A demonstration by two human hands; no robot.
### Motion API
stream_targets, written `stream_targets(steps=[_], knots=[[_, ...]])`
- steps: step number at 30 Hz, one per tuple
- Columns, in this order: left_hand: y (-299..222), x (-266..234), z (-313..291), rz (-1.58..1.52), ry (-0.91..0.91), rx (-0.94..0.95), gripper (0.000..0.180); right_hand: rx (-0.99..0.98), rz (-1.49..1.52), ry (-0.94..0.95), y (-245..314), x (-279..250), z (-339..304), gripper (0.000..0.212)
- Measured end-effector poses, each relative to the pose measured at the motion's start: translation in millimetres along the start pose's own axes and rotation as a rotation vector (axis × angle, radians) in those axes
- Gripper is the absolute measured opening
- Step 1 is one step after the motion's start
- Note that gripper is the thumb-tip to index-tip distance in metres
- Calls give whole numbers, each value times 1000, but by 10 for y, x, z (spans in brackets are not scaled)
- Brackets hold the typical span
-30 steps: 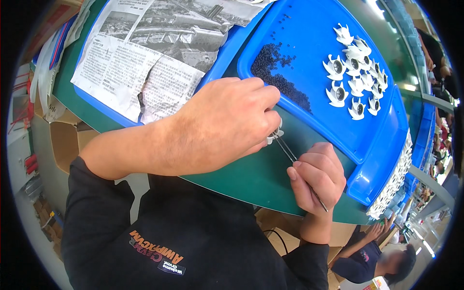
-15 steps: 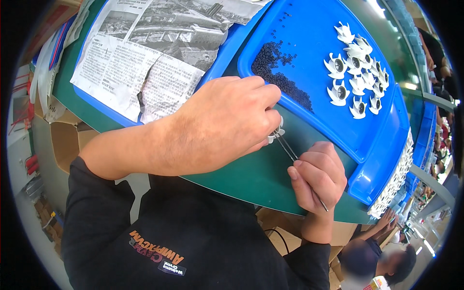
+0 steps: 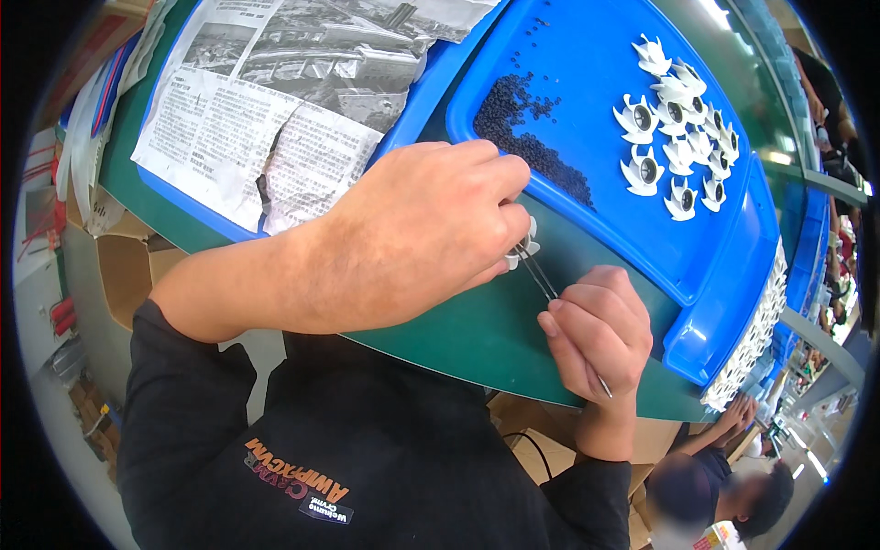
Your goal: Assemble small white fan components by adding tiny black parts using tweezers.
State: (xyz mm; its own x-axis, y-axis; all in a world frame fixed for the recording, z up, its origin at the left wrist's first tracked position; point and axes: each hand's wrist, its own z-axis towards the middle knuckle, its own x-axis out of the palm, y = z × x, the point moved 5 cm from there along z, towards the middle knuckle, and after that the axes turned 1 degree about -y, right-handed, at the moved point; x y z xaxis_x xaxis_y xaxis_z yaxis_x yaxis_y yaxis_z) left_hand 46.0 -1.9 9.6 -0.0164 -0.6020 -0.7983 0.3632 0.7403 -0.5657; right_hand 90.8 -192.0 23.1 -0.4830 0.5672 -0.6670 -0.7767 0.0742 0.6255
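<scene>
My left hand [image 3: 431, 225] is closed over a small white bladed fan wheel [image 3: 535, 246]; just its edge shows past my fingers. In my right hand [image 3: 603, 330] are thin metal tweezers [image 3: 541, 279], their tips reaching the fan wheel beneath my left fingers. The tips' exact contact is hidden. Beyond my hands, a blue tray [image 3: 587, 64] bears a pile of tiny black rings [image 3: 541, 158] along its near left side. Several white fan wheels with dark centres [image 3: 636, 118] lie together on the tray's right part.
Newspaper [image 3: 229, 137] covers another blue tray at the left on the green table [image 3: 449, 353]. A smaller blue tray [image 3: 689, 344] stands at the right, beside rows of white parts [image 3: 747, 344]. At the lower right a co-worker's hands [image 3: 738, 414] are at the table edge.
My right hand and the tweezers have shifted slightly left. The left hand stays nearly in place, still holding the fan wheel.
</scene>
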Motion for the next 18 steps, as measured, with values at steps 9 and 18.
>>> stream_targets(steps=[9,18], knots=[[-10,16,-20,11,-10,-3,31,12,-13,20,-9,15,-36,30],[3,12,-17,12,6,0,29,38,-3,5,5,37,-31,22]])
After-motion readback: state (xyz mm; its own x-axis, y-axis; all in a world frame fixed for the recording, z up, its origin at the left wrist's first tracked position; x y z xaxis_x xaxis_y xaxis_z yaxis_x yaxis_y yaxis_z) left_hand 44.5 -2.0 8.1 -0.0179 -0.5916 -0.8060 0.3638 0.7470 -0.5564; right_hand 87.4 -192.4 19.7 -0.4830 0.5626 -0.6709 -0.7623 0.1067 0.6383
